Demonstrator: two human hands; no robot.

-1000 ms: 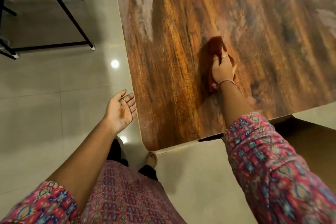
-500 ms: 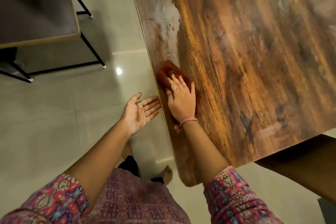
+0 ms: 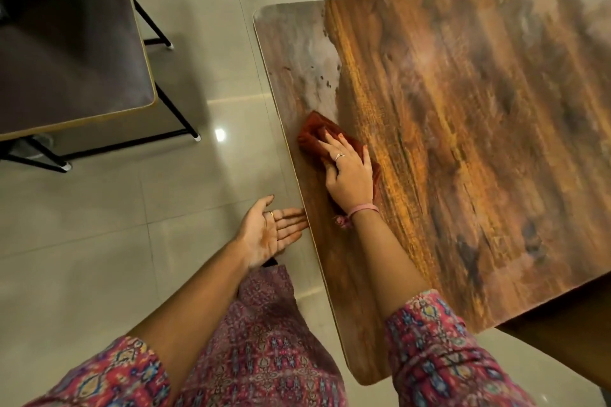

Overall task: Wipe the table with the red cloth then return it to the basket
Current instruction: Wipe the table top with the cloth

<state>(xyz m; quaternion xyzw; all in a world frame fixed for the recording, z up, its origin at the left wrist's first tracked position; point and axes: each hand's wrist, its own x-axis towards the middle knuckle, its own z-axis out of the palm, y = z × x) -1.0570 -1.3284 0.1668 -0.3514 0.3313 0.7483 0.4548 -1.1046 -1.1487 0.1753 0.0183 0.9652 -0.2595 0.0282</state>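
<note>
Pressing one red cloth (image 3: 319, 134) onto one table (image 3: 463, 142): right hand (image 3: 348, 173).

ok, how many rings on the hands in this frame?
2. One on the right hand, which presses the red cloth; one on the open left hand beside the table edge. Others may be hidden.

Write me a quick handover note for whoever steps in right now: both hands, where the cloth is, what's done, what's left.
Right hand: flat, fingers straight, pressing the crumpled red cloth onto the wood-grain table near its left edge.
Left hand: open, palm up, holding nothing, fingertips at the table's left edge below the cloth, as if to catch crumbs.
Done: wiping is under way. How much of the top is covered cannot be told.
Left: dark specks and a pale patch remain at the far left corner. Finish wiping, then return the cloth to the basket, which is out of view.
</note>
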